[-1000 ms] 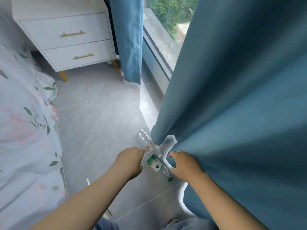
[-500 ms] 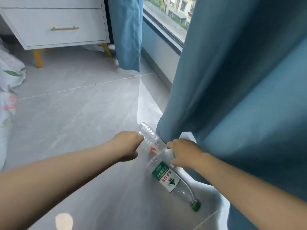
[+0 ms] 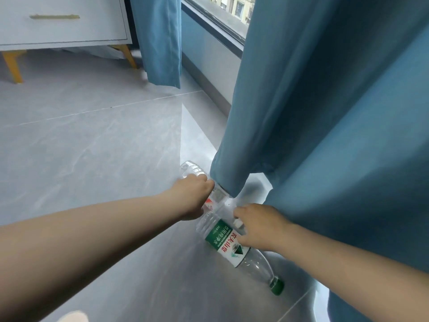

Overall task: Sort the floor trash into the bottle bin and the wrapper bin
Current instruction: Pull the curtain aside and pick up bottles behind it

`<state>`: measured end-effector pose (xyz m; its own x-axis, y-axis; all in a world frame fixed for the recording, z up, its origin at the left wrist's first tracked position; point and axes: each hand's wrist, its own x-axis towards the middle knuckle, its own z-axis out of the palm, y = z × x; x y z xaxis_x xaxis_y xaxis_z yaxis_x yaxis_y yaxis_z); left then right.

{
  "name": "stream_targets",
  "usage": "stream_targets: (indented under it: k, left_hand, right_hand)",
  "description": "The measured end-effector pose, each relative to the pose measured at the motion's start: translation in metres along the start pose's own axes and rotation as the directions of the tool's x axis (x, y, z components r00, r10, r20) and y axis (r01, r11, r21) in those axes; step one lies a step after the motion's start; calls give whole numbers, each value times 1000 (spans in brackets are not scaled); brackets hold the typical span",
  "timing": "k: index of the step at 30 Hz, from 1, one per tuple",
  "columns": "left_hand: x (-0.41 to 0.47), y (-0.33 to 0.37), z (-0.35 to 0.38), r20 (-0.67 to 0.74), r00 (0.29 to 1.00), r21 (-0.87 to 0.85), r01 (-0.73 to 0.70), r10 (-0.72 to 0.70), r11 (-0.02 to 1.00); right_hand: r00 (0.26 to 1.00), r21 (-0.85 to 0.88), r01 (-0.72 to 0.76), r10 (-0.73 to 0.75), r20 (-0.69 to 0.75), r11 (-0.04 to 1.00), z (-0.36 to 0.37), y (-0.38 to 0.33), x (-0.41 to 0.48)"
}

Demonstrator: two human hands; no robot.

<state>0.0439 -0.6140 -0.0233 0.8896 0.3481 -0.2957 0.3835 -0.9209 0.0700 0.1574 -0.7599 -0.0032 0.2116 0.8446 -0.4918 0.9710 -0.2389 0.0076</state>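
Grey tile floor point(image 3: 92, 170) by blue curtain point(image 3: 325, 112) — left hand point(image 3: 193, 197) round far clear bottle point(image 3: 191, 169), right hand point(image 3: 260, 225) round green-labelled bottle point(image 3: 226, 246)

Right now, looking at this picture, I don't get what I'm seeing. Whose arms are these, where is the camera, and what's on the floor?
There is no machine here. A person wears a camera on the head, so you look down along their own bare arms. Two plastic bottles lie on their sides on the grey floor beside a blue curtain. The left hand grips the clear bottle, the farther one. The right hand curls round the green-label bottle, whose green cap points toward the camera. A white drawer cabinet stands behind. No bins are in view.
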Motion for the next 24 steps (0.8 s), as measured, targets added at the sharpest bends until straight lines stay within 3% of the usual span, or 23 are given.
stream_targets:
  k: [14,20,24]
  left_hand:
    - [22,1,12,11,995,142,-102,102,985]
    - [27,-4,17,8,996,196,-85,85,977]
    - [28,-7,19,26,999,172,-35,31,984]
  right_hand:
    - [998,-65,29,-25,56,997,38,-5,-3]
    - [996,30,-13,10,83,999,45,-3,-2]
    - [994,1,-26,26,108,1000,48,-1,-4]
